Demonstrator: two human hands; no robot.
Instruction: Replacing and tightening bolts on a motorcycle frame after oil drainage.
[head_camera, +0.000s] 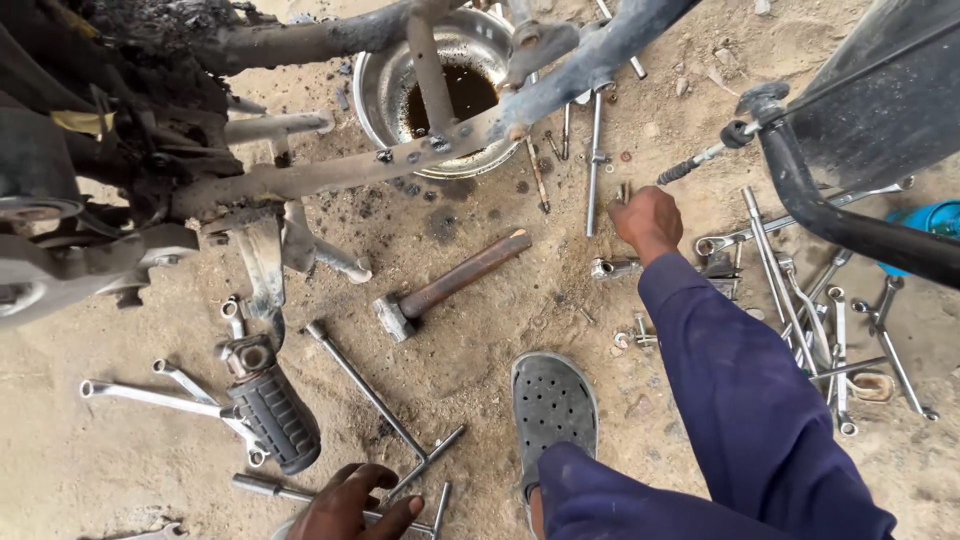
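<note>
My right hand (650, 222) reaches forward in a dark blue sleeve to the sandy ground, with its fingers curled down and pinched on a small bolt (622, 191). A long thin steel rod (595, 160) lies just to the left of it. My left hand (350, 500) is at the bottom edge, fingers spread and resting on the ground across a steel bar (262, 487). Next to that hand lies a T-handle wrench (380, 400). A hammer with a rusty handle (450, 285) lies between the two hands.
A stripped motorcycle frame (330, 170) spans the top left over a metal bowl of dark oil (395, 85). A rubber footpeg (275, 420) and wrenches (150, 395) lie at the left, several spanners (800, 300) at the right. My sandalled foot (550, 410) is bottom centre.
</note>
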